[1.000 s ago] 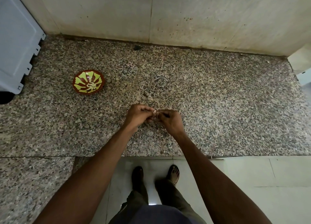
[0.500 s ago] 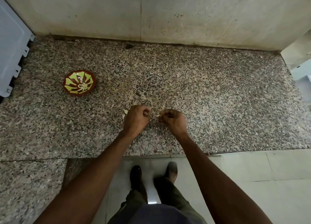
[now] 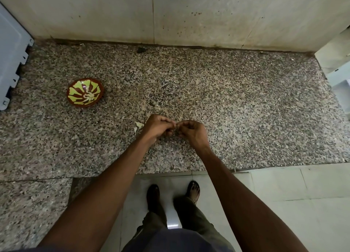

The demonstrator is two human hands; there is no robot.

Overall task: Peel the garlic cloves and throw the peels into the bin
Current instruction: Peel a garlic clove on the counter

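My left hand (image 3: 158, 126) and my right hand (image 3: 193, 131) meet fingertip to fingertip just above the granite counter (image 3: 246, 119). Between them they pinch a small pale garlic cloves piece (image 3: 176, 126), mostly hidden by the curled fingers. A few pale garlic peels (image 3: 138, 125) lie on the counter just left of my left hand. A red-brown bowl with a yellow-green pattern (image 3: 85, 95) stands to the far left, holding pale cloves at its centre. No bin is in view.
A grey-white appliance (image 3: 11, 62) stands at the counter's left end, and a white object (image 3: 339, 77) at the right end. A stained wall (image 3: 170, 15) runs along the back. The counter's front edge lies close behind my wrists, with my feet on pale floor tiles below.
The hands drew slightly apart half a second ago, stretching a strip of peel, and have closed together again. Loose peel now shows on the counter left of my left hand.
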